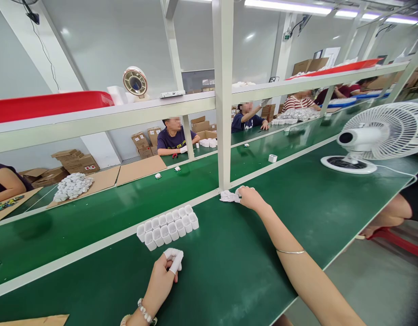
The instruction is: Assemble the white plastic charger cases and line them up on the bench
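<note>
My right hand (252, 198) reaches forward to the foot of the white post. Its fingers are closed on the edge of a crumpled white cloth (229, 196) lying on the green table. White covers sit on some fingertips. Nearer to me, my left hand (166, 269) is above the table, with white covers on the thumb and forefinger. These fingers are pressed together, and whatever may be between them is hidden. Just beyond the left hand stand white open-topped plastic cups (166, 231) in two tight rows, apart from the hand.
A white fan (361, 138) stands on the right. Beyond a pale rail, the green belt (195, 174) carries a small white box (272, 158) and small parts. The post (223, 99) holds up an overhead shelf. Co-workers sit opposite, near a white heap (73, 186). Cardboard (42, 320) lies front left.
</note>
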Motion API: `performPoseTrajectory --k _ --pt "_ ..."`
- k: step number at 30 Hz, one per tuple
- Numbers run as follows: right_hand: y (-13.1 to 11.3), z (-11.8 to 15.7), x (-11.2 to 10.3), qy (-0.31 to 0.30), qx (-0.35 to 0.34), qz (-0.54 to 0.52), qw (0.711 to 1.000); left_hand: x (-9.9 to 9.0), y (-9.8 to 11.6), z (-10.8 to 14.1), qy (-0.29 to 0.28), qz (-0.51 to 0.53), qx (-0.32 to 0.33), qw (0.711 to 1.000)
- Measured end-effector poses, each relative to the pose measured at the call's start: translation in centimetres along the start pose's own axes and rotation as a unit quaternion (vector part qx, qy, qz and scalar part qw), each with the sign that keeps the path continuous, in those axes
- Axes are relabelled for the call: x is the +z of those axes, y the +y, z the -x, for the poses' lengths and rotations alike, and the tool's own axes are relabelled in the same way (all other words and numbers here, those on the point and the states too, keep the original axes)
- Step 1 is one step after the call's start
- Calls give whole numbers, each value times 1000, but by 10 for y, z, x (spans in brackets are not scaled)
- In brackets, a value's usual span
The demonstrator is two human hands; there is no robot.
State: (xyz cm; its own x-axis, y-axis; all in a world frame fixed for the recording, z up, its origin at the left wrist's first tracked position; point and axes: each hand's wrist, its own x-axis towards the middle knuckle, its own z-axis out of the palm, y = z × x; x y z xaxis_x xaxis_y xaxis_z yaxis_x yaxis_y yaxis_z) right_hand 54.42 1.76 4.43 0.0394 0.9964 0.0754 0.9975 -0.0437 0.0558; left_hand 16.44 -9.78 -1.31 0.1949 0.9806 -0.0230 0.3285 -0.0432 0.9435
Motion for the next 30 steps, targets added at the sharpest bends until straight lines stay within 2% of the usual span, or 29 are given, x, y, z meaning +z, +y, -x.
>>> performPoseTrajectory --k 15,30 --pt "-2 5 -3 2 -12 23 1000 -1 -5 -1 -9 -26 4 1000" --pt "-8 1 7 11 -1 19 1000 -2 -4 0 -17 -24 -2 1000"
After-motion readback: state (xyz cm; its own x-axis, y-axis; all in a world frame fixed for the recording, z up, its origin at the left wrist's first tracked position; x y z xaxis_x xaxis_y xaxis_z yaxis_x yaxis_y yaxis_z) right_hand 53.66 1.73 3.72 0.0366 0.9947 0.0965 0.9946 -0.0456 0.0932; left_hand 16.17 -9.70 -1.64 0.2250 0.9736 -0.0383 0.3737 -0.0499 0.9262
